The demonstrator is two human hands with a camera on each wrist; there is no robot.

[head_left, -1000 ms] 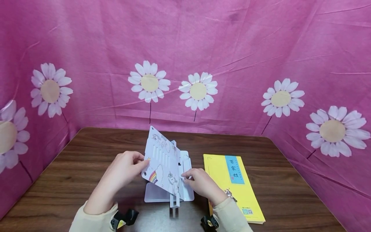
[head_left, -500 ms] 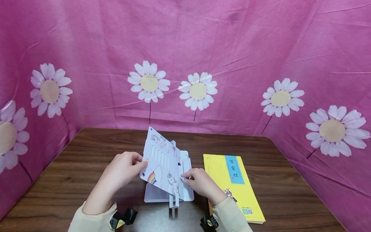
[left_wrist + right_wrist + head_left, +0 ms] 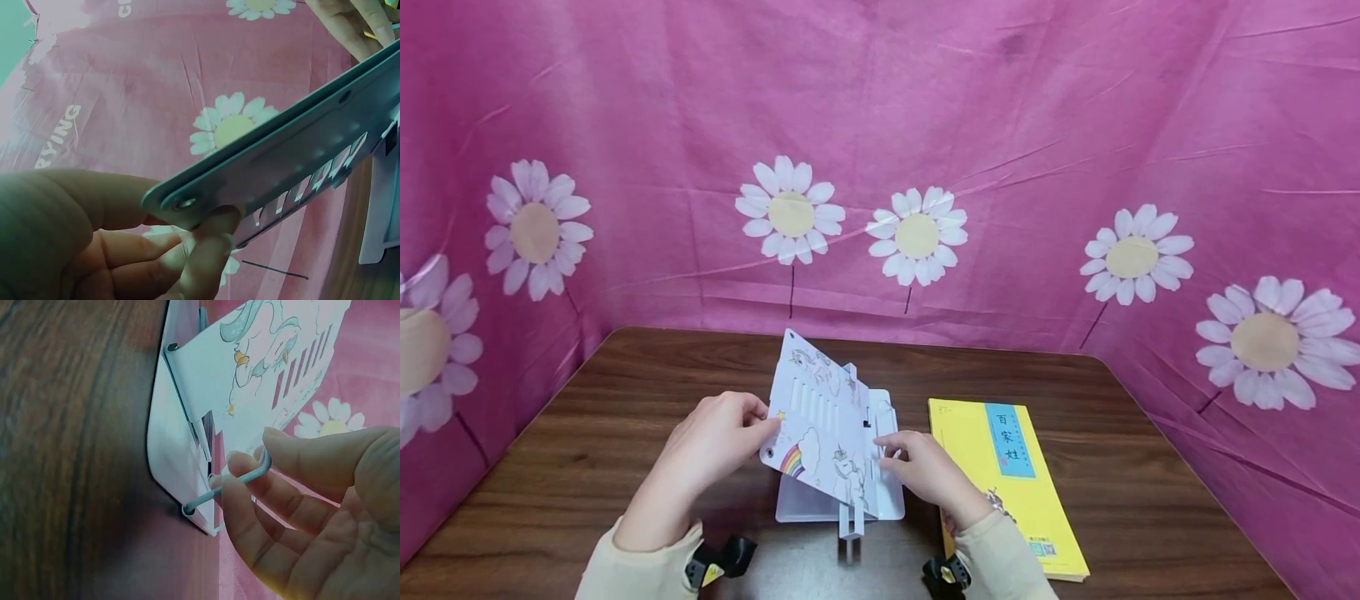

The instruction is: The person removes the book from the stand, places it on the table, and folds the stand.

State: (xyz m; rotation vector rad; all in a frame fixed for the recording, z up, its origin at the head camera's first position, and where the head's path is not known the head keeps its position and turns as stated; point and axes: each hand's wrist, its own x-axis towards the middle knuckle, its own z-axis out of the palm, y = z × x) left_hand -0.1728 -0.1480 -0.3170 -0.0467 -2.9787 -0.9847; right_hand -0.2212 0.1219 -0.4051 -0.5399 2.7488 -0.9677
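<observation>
A white metal book stand with unicorn and rainbow prints stands at the middle of the table in the head view. Its slotted panel (image 3: 820, 425) is raised at a slant over the flat base (image 3: 889, 496). My left hand (image 3: 715, 437) pinches the panel's left edge; in the left wrist view the thumb and fingers lie on either side of its corner. At the base's right side is my right hand (image 3: 928, 473). The right wrist view shows its thumb and fingers gripping a bent wire support (image 3: 201, 500) that joins the base. The panel hides part of the base.
A yellow book (image 3: 1045, 500) with a blue title strip lies right of the stand, partly under my right forearm. The brown wooden table (image 3: 587, 450) is bordered by a pink cloth (image 3: 1000, 100) with daisies.
The panel has tipped slightly left with my left hand. My right fingers have shifted slightly at the wire support. The head view has moved a little.
</observation>
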